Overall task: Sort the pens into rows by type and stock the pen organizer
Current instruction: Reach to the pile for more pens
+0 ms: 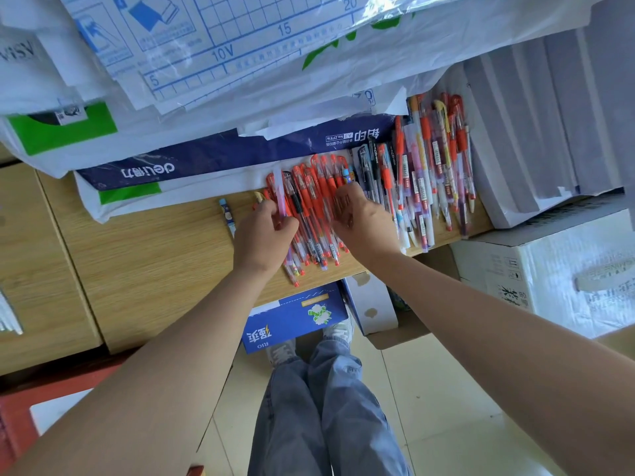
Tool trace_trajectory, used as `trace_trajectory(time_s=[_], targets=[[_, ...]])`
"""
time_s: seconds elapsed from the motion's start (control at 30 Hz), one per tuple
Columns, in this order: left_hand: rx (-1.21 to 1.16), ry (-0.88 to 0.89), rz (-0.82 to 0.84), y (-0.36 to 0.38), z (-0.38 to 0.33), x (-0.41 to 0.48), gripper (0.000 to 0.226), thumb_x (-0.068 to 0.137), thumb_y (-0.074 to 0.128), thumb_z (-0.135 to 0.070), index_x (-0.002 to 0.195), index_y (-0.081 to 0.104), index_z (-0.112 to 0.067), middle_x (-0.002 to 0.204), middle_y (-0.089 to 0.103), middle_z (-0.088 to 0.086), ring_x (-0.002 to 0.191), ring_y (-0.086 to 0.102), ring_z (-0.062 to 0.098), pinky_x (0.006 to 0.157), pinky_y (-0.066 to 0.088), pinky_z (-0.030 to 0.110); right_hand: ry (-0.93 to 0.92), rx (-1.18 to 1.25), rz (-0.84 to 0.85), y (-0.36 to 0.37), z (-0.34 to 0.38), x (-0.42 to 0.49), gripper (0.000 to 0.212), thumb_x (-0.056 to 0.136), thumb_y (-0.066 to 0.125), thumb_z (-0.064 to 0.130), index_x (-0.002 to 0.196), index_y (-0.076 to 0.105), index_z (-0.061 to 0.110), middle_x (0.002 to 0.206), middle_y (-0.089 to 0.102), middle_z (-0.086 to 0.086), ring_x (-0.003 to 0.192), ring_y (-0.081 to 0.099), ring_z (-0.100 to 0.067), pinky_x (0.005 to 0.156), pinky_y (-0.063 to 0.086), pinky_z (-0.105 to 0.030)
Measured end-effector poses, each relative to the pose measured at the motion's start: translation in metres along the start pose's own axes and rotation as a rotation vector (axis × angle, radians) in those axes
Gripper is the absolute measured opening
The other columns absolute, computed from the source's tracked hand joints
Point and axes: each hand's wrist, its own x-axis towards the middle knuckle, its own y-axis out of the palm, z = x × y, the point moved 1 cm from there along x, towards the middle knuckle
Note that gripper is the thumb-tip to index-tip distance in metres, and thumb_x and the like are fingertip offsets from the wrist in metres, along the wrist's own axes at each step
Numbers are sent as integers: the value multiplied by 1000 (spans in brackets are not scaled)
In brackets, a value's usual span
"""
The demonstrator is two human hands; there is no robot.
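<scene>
A row of red gel pens (318, 197) lies side by side on the wooden shelf top (154, 255). To its right lies a mixed batch of pens (433, 166) with red, white, pink and yellow barrels. My left hand (263, 238) pinches a pale pink pen (280, 195) held upright over the left end of the red row. Over the right part of the red row my right hand (360, 221) lies with fingers curled down onto the pens. One patterned blue pen (228, 218) lies alone to the left. No pen organizer is in view.
A blue and white paper ream pack (206, 159) and plastic-wrapped sheets (240, 46) border the pens at the back. Grey paper stacks (536, 132) and a white carton (549, 280) stand at the right. A blue box (295, 317) sits on the floor near my feet.
</scene>
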Motion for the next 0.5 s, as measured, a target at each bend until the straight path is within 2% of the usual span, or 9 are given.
trace_trajectory(time_s=[0.1, 0.2, 0.27, 0.33, 0.43, 0.5], targets=[[21, 8, -6, -2, 2, 0, 12, 94, 51, -22, 87, 55, -13, 67, 52, -9, 54, 45, 5, 48, 28, 16, -9, -40, -10, -2, 3, 3, 38, 86, 62, 14, 121, 46, 16, 72, 61, -2, 60, 59, -19, 48, 45, -27], [20, 45, -17, -4, 5, -1, 10, 94, 51, -21, 92, 56, -12, 69, 55, -8, 54, 48, 5, 45, 33, 10, -51, -142, -35, -2, 0, 1, 26, 82, 58, 8, 106, 49, 13, 69, 54, 0, 55, 52, -20, 45, 34, -25], [-9, 96, -5, -2, 4, -2, 10, 94, 52, -21, 94, 57, -13, 72, 59, -4, 57, 54, 11, 47, 37, 12, -34, -167, -47, -2, -4, 0, 17, 79, 56, 5, 93, 52, 12, 66, 56, -2, 55, 53, -22, 45, 37, -27], [-39, 122, 22, 0, 3, -2, 10, 94, 54, -23, 95, 58, -14, 77, 64, 1, 63, 59, 17, 51, 42, 26, -38, -151, -80, 0, -4, 0, 14, 79, 57, 3, 89, 59, 13, 67, 59, -1, 58, 57, -23, 46, 42, -26], [-4, 103, 10, 1, 5, -1, 10, 93, 54, -24, 91, 57, -14, 70, 59, -3, 53, 49, 8, 47, 30, 19, -53, -127, -130, 5, 2, 0, 14, 83, 57, 7, 88, 67, 16, 70, 65, -1, 60, 59, -22, 47, 45, -27], [8, 62, -12, -2, 10, 0, 9, 93, 54, -23, 90, 56, -15, 68, 56, -5, 54, 47, 7, 48, 30, 20, -22, -147, -133, 8, 3, 2, 11, 89, 55, 16, 89, 66, 16, 71, 66, -2, 60, 60, -22, 48, 46, -28]])
